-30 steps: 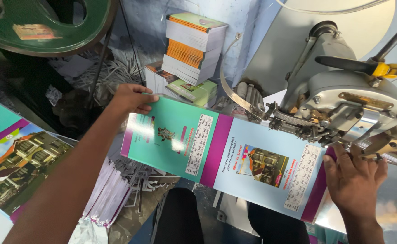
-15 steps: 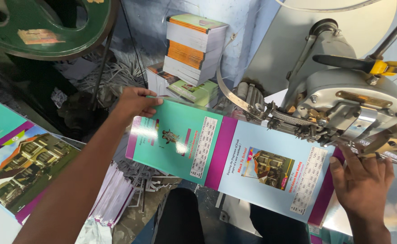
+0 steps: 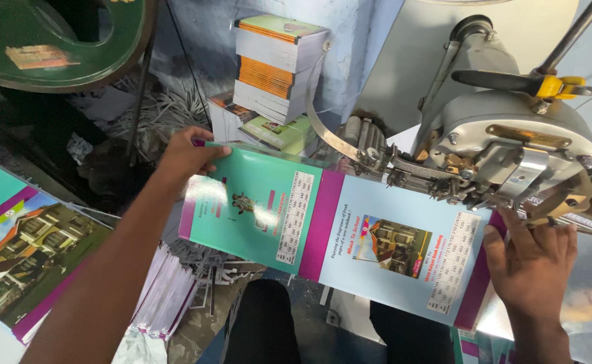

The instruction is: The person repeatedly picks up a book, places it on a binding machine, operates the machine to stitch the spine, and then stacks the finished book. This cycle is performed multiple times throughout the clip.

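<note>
Where the view begins at the left, a green machine wheel [image 3: 60,40] is seen at the upper corner, and a spread of printed cover sheets [image 3: 19,249] with a house picture lies below it. Beside these, a bundle of white sheets with purple edges [image 3: 168,290] is stacked at a slant, with paper trimmings [image 3: 168,111] heaped further back.

Item held: one opened booklet cover [image 3: 330,229], teal on its left panel, pale blue on its right panel, with a magenta band down the middle and a magenta strip at the right end. It is held flat and slightly tilted, its upper edge lying under the head of the stitching machine [image 3: 512,148].

The left hand [image 3: 188,158] is closed on the cover's upper left corner, the fingers [image 3: 208,152] curled over the edge and gripping it. Behind that corner, stacks of bound booklets [image 3: 276,67] are piled against the blue wall, orange and white at their edges.

The right hand [image 3: 532,259] is laid at the cover's right end, its fingers spread and pressed flat on the magenta strip, not curled round it. Above it the machine's grey housing is seen, with a black lever carrying a yellow clip [image 3: 555,85]. Dark trouser legs [image 3: 262,323] are visible beneath the cover.
</note>
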